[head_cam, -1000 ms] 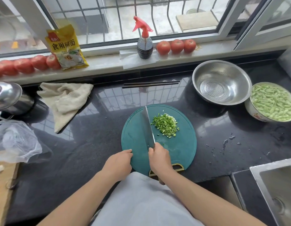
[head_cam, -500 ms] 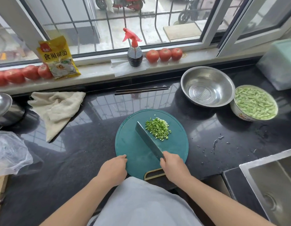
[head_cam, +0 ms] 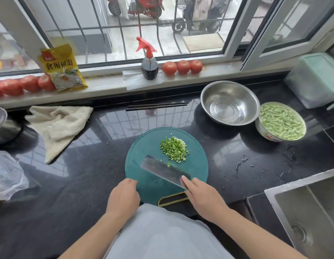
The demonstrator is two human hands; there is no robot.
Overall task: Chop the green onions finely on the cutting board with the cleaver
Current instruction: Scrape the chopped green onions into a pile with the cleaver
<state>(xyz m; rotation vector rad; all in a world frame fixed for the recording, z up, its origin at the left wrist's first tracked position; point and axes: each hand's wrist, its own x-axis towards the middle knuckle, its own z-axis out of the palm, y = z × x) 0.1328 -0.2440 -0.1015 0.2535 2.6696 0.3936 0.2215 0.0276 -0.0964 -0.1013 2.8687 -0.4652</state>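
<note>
Right hand (head_cam: 203,198) is gripping the handle of the steel rectangular cleaver (head_cam: 163,171), index finger lying along the blade's flat side; blade is tilting flat-side-up over the round teal plastic cutting board (head_cam: 141,176), tip pointing toward 10 o'clock. Left hand (head_cam: 124,197) is resting with loosely curled fingers at the board's 7 o'clock edge, holding nothing. Pile of finely chopped green onions (head_cam: 174,149) is sitting at about 12 o'clock on the board, just beyond the blade, one bit sticking to it. Perforated steel colander bowl (head_cam: 230,102) and white bowl of cut green beans (head_cam: 281,122) are sitting at 2 o'clock on the black counter (head_cam: 78,184); beige cloth (head_cam: 58,126) is lying at 10 o'clock.
</note>
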